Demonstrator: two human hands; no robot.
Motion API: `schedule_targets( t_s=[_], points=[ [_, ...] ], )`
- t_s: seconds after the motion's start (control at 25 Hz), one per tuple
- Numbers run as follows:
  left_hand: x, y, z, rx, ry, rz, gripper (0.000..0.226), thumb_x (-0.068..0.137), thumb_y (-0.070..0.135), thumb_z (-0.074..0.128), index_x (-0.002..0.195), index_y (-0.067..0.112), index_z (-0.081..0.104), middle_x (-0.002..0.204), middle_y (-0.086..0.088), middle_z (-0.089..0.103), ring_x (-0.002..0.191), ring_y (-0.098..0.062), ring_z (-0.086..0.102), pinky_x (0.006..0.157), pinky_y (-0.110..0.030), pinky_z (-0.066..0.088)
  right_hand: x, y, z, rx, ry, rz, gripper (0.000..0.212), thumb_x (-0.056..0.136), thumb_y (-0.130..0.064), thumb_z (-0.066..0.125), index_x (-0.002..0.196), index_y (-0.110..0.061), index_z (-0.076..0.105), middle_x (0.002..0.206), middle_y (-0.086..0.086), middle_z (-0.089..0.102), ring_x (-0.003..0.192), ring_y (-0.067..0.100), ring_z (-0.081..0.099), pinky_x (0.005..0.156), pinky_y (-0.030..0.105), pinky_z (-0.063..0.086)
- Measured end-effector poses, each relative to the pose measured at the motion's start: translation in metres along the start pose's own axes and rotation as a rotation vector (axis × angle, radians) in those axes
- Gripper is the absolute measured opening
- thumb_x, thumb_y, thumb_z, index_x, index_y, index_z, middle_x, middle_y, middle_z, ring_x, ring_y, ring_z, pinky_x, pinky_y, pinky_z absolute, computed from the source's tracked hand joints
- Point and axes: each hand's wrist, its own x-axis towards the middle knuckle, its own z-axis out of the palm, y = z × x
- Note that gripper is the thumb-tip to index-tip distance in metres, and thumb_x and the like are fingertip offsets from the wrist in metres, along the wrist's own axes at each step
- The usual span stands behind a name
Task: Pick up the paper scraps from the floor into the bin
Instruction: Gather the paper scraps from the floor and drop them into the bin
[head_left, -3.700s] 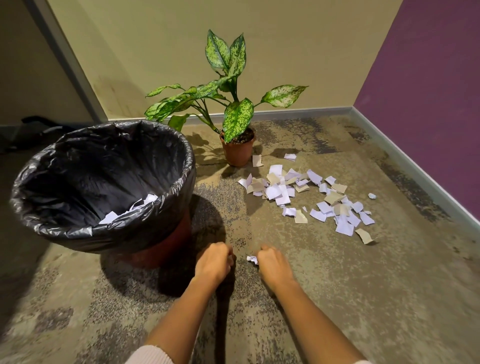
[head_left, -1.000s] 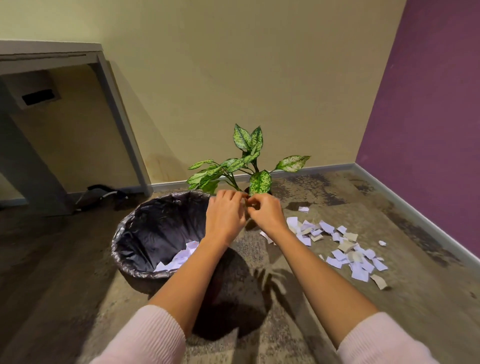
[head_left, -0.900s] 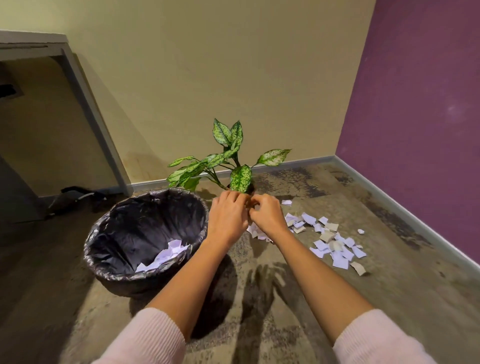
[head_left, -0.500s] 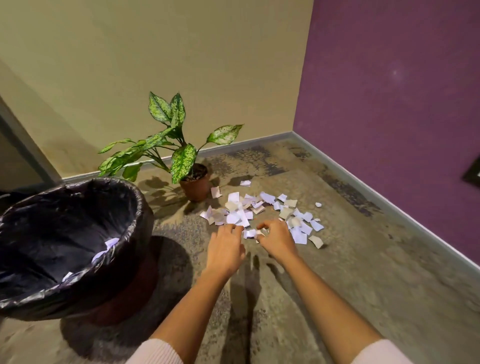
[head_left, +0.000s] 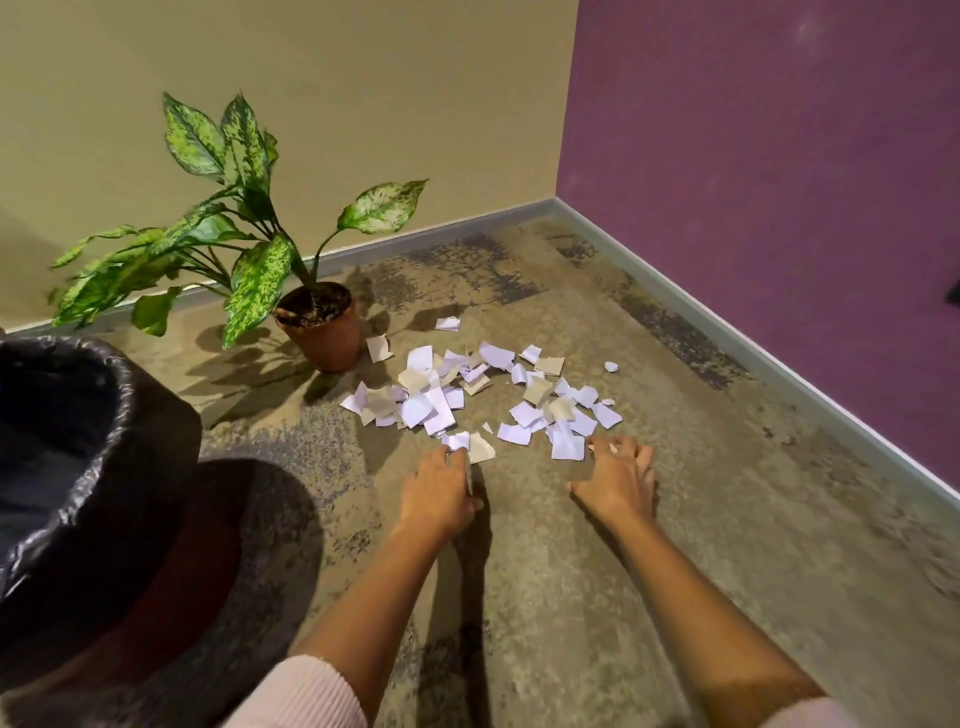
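Note:
A pile of white and tan paper scraps (head_left: 467, 395) lies on the floor right of a potted plant. My left hand (head_left: 441, 493) rests on the floor at the pile's near edge, its fingers curled on a small white scrap (head_left: 458, 440), with a thin white edge showing by the thumb. My right hand (head_left: 618, 478) is flat with fingers spread, its fingertips touching the nearest scraps at the pile's right side (head_left: 569, 447). The bin (head_left: 122, 400), lined with a black bag, stands at the left edge, partly cut off; its contents are hidden.
A potted plant (head_left: 324, 338) with broad spotted leaves stands just behind the pile's left end. A beige wall and a purple wall (head_left: 779, 182) meet in the corner behind, with a grey skirting board. One stray scrap (head_left: 611, 367) lies further right.
My hands came down from over the bin to the pile, then spread apart, the right one moving to the right. The view swung right, so the bin slid to the left edge.

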Motion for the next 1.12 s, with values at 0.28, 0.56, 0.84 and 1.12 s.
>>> schedule_targets(
  t_s=[0.28,0.56,0.84,1.12],
  points=[
    [0.021,0.003,0.008,0.032,-0.086,-0.042,0.094,0.084,0.044,0.069,0.154,0.018,0.012,0.16,-0.013,0.015,0.144,-0.034,0.026,0.113,-0.047,0.033,0.033,0.021,0.011,0.056,-0.178,0.101,0.093,0.072,-0.038,0.077,0.146,-0.026,0.022,0.148,0.015,0.029,0.133,0.038,0.028,0.108,0.046,0.031],
    [0.025,0.001,0.023,0.024,-0.127,-0.045,0.106,0.081,0.051,0.07,0.155,0.02,0.002,0.162,-0.014,-0.001,0.148,-0.037,0.014,0.118,-0.049,0.027,0.026,-0.004,0.024,0.267,-0.235,-0.216,0.09,0.075,-0.016,0.067,0.15,-0.034,0.021,0.154,0.004,0.028,0.139,0.031,0.026,0.112,0.043,0.032],
    [0.066,0.013,0.021,-0.082,-0.06,-0.007,0.116,0.069,0.041,0.084,0.155,0.025,0.007,0.159,-0.017,0.012,0.143,-0.039,0.023,0.112,-0.047,0.033,0.067,0.01,0.013,0.106,-0.155,-0.044,0.122,0.063,-0.04,0.083,0.151,-0.033,0.0,0.157,0.014,0.007,0.142,0.036,0.008,0.111,0.05,0.025],
    [0.106,0.011,0.016,-0.237,-0.037,0.055,0.125,0.063,0.035,0.089,0.155,0.02,0.006,0.146,-0.019,0.035,0.136,-0.035,0.033,0.105,-0.042,0.037,0.109,0.01,0.008,0.005,-0.315,-0.014,0.14,0.055,-0.055,0.086,0.152,-0.023,-0.009,0.156,0.019,0.006,0.143,0.04,0.001,0.117,0.05,0.016]
  ],
)
